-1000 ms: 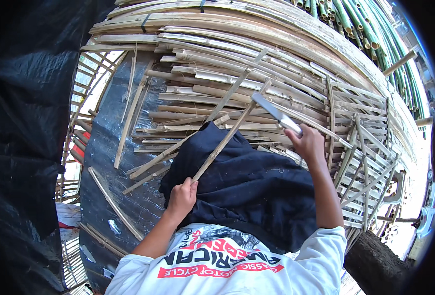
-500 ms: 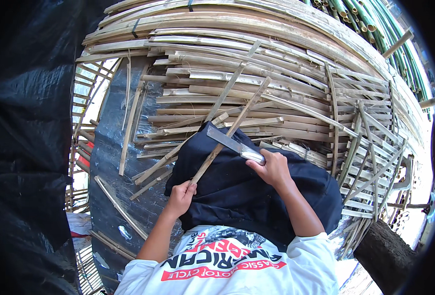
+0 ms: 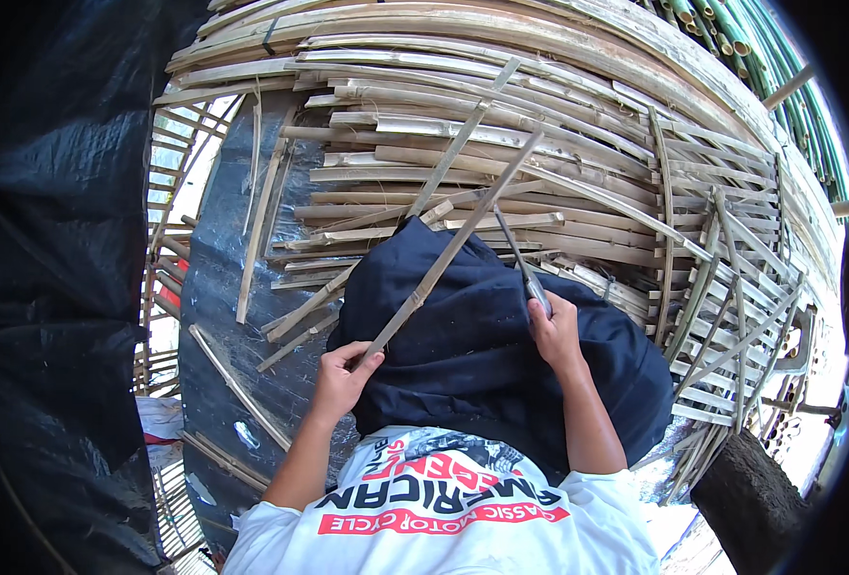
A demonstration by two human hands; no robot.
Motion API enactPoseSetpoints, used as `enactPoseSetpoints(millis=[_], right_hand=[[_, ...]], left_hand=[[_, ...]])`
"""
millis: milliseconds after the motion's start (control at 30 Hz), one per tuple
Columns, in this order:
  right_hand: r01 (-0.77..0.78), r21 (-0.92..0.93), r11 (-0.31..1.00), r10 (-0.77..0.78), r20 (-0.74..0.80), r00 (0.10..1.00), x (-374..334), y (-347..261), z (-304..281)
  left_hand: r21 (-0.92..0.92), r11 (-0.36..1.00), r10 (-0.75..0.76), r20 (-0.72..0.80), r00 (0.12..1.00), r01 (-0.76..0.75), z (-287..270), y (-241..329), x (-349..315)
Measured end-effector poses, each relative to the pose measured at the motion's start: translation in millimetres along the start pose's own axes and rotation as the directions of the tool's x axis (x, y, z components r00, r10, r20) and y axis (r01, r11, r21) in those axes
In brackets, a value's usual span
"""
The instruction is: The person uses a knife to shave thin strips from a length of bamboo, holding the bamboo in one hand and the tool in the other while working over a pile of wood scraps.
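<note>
My left hand [image 3: 345, 380] is closed around the near end of a bamboo strip [image 3: 446, 257]. The strip slants up and away to the right, over the dark cloth [image 3: 597, 374] on my lap. In my right hand [image 3: 556, 333] is a knife [image 3: 514, 244], gripped by its handle. Its narrow blade is seen nearly edge-on and points away, up and to the left. The blade's tip lies close to the strip's right side; whether they touch I cannot tell.
Split bamboo strips [image 3: 415, 174] lie stacked ahead of me. Loose strips rest on a dark sheet [image 3: 218, 287] at the left, beside a hanging black tarp [image 3: 55, 249]. A bamboo lattice [image 3: 731, 316] stands at the right, near a dark log [image 3: 745, 489]. Green bamboo poles [image 3: 779, 77] are at far right.
The knife has swung off the strip to the right, turning from flat side showing to edge-on. The strip's far end has shifted up and to the right.
</note>
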State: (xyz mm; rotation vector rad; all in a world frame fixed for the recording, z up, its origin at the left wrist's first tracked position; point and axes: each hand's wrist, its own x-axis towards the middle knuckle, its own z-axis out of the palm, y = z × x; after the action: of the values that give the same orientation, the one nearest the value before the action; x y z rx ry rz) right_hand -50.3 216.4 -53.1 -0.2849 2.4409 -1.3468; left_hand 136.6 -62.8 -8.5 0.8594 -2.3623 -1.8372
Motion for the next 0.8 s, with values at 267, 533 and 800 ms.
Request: enactPoseSetpoints(millis=[267,533,800], right_hand=[[-0.040,0.234,0.971,0.046,-0.021,0.999,1,4,0],[-0.028,0.242,0.970,0.033,-0.017,0.999,0,10,1],[-0.054,0.233,0.971,0.043,0.053,0.998,-2,-2,10]], left_hand=[[0.253,0.966,0.085,-0.092,0.992,-0.060,0,3,-4],[0.256,0.961,0.136,-0.107,0.985,-0.104,4,4,-4],[0.289,0.957,-0.051,0.064,0.997,0.030,-8,10,-4]])
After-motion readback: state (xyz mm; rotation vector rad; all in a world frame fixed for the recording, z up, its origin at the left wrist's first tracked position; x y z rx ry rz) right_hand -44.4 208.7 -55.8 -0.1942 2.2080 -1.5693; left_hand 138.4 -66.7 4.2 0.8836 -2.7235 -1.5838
